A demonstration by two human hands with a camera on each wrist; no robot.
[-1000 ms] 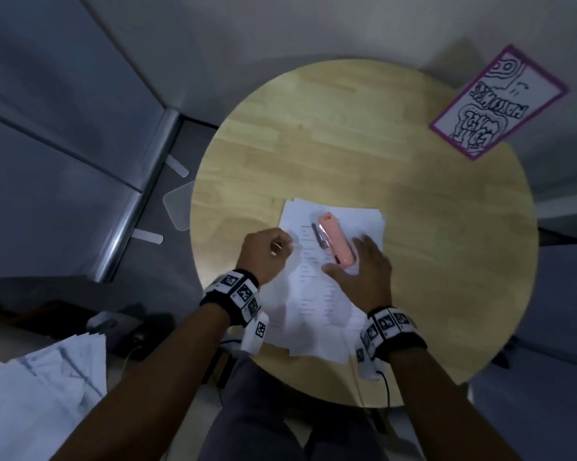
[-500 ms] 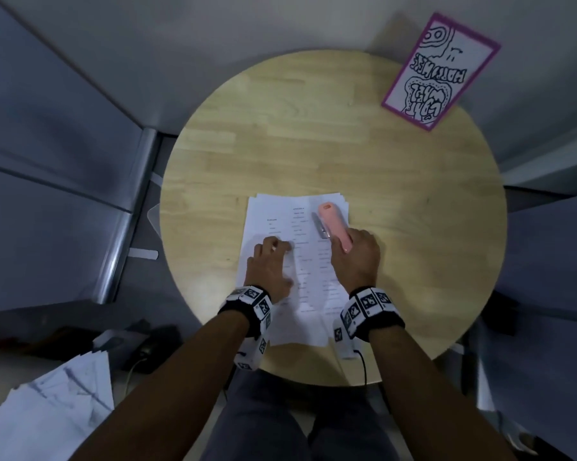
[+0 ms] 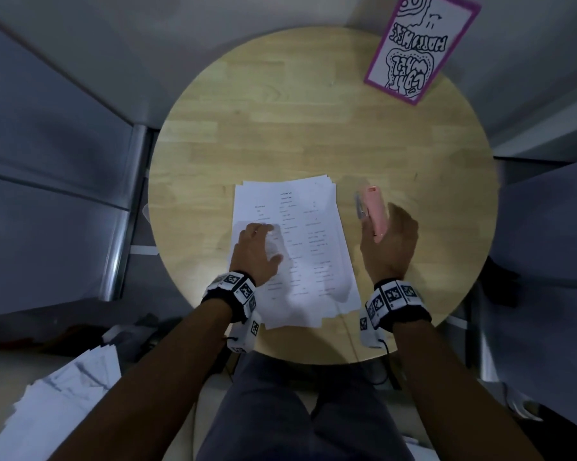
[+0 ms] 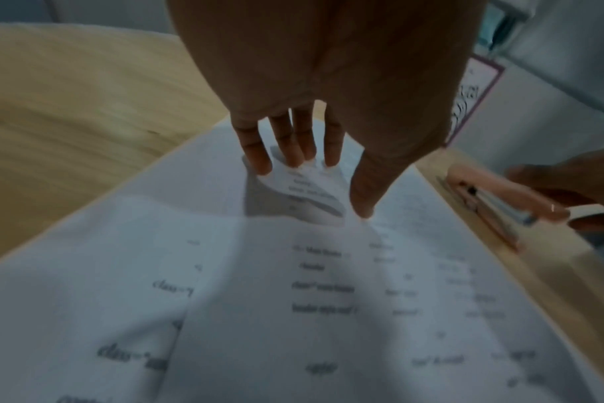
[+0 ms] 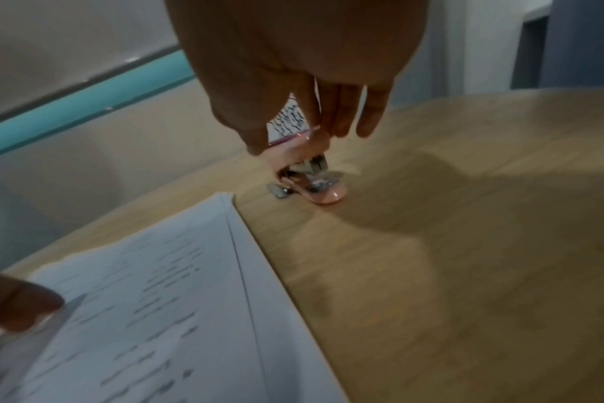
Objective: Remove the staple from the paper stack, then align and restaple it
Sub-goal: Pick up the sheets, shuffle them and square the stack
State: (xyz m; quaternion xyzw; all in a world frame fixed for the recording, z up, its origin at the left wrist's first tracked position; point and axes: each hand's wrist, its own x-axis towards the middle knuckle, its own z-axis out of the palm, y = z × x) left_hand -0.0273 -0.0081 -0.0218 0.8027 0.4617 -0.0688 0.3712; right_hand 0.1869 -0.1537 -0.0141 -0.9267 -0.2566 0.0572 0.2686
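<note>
A white printed paper stack (image 3: 308, 234) lies in the middle of the round wooden table (image 3: 313, 111), its sheets slightly fanned. My left hand (image 3: 262, 234) rests on its left half with straight fingers (image 4: 295, 152) pressing down; a small curl of sheet lifts beside them. To the right of the stack, my right hand (image 3: 385, 224) pinches a pink stapler (image 3: 375, 211) between thumb and fingers. In the right wrist view the stapler (image 5: 314, 182) points nose-down with its front touching bare wood just past the stack's corner (image 5: 225, 201). No staple is visible.
A purple-bordered card with black doodles (image 3: 420, 44) stands at the table's far right edge. Loose white sheets (image 3: 57, 404) lie low at the left, off the table. Metal-framed panels (image 3: 124, 211) run close along the table's left side.
My right hand has carried the stapler off the top of the stack to the bare table on its right. My left hand has stayed on the paper.
</note>
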